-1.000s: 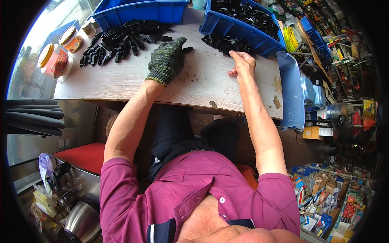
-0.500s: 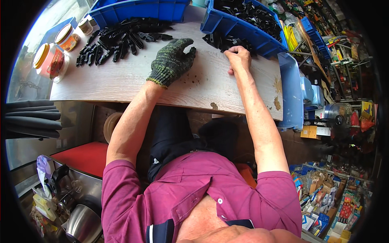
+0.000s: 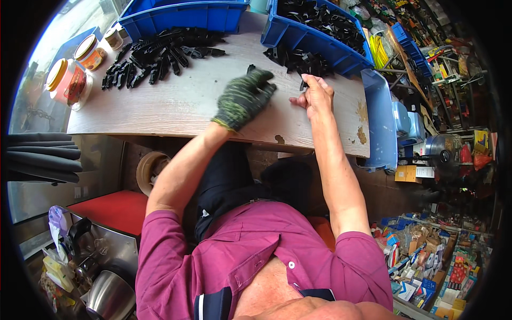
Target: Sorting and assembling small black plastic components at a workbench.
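My left hand [image 3: 245,100], in a dark green and black knitted glove, is closed above the middle of the table. A short black tip pokes out past its fingers, the end of a black plastic part [image 3: 250,68] mostly hidden by the glove. My bare right hand [image 3: 317,96] pinches a small black clip-like piece [image 3: 303,84] between thumb and fingers, just in front of a loose heap of small black pieces [image 3: 306,63]. Longer black plastic parts [image 3: 160,56] lie fanned out in a pile at the far left.
A blue crate [image 3: 341,61] full of small black pieces stands at the back right, another blue crate [image 3: 184,24] behind the left pile. Jars [image 3: 66,82] line the table's left edge. A light blue bin [image 3: 381,122] adjoins the right edge of the wooden table [image 3: 160,114].
My left hand has moved right and nearer to me, and a black tip now shows at its fingers. My right hand has drawn back from the small heap with a black piece.
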Available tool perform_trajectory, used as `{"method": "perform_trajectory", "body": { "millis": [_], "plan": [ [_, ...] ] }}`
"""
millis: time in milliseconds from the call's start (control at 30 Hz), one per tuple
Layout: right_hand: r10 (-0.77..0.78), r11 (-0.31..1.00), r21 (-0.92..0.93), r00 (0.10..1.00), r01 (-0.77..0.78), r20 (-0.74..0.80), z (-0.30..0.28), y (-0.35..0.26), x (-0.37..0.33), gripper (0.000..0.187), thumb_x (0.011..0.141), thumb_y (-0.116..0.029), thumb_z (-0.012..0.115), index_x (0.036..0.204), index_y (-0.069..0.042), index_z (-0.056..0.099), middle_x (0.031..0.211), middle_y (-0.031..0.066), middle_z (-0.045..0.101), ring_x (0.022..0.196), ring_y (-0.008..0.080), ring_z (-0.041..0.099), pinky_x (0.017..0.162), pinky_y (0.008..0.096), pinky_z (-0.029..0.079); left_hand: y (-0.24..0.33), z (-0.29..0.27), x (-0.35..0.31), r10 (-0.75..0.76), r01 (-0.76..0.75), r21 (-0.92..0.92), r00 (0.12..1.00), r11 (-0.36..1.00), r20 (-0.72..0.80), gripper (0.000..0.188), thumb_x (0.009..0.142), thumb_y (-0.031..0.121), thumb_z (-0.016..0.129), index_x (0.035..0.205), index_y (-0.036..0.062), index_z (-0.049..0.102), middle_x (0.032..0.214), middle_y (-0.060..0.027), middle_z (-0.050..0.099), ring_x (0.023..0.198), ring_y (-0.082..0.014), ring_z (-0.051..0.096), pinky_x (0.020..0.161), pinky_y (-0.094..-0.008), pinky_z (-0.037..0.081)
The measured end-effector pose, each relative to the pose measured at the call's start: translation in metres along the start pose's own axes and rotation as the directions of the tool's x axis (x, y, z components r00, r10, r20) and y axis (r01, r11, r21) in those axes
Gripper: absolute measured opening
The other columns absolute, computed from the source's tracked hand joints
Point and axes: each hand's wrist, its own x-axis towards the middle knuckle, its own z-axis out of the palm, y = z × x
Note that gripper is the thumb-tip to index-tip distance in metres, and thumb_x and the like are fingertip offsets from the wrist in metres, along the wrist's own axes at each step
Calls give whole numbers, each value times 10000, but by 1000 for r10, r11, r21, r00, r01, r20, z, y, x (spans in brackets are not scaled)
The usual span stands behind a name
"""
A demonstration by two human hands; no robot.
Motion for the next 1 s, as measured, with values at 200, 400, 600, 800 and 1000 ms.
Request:
{"method": "perform_trajectory", "body": {
  "millis": [200,400,600,800,1000],
  "plan": [
    [-164,978,140,983,152,80,8,21,-38,168,848,-155,774,848,-60,635,569,-62,492,405,35,345,390,226,276,19,34,-9,186,-196,279,981,940,63,321,876,232,696,1171,106,673,930,-169,728,778,-355,706,694,-452,559],
    [-185,982,55,980,181,77,5,24,-42,142,868,-159,759,847,-63,656,578,-63,480,420,53,331,424,232,271,25,36,-15,130,-139,315,990,939,52,226,890,214,649,1090,109,667,946,-168,705,831,-364,686,711,-483,532],
    [-229,971,94,966,219,123,3,27,-45,195,873,-181,765,824,-47,632,591,-52,499,422,48,373,413,223,295,17,38,-15,124,-157,402,986,902,108,213,839,194,672,1031,103,650,884,-148,674,819,-356,677,701,-487,524],
    [-150,989,40,975,145,165,3,20,-50,251,889,-265,753,802,-62,633,557,-40,465,422,66,366,421,244,308,29,30,-22,136,-153,421,988,894,70,218,825,130,667,1039,103,646,873,-144,669,795,-350,666,685,-483,516],
    [-121,983,-99,953,154,277,1,17,-53,317,938,-346,696,776,-87,609,549,-48,450,423,65,359,421,257,304,34,24,-25,205,-213,422,977,881,65,175,839,140,656,1005,93,635,845,-134,666,790,-341,666,662,-473,516]
  ]
}}
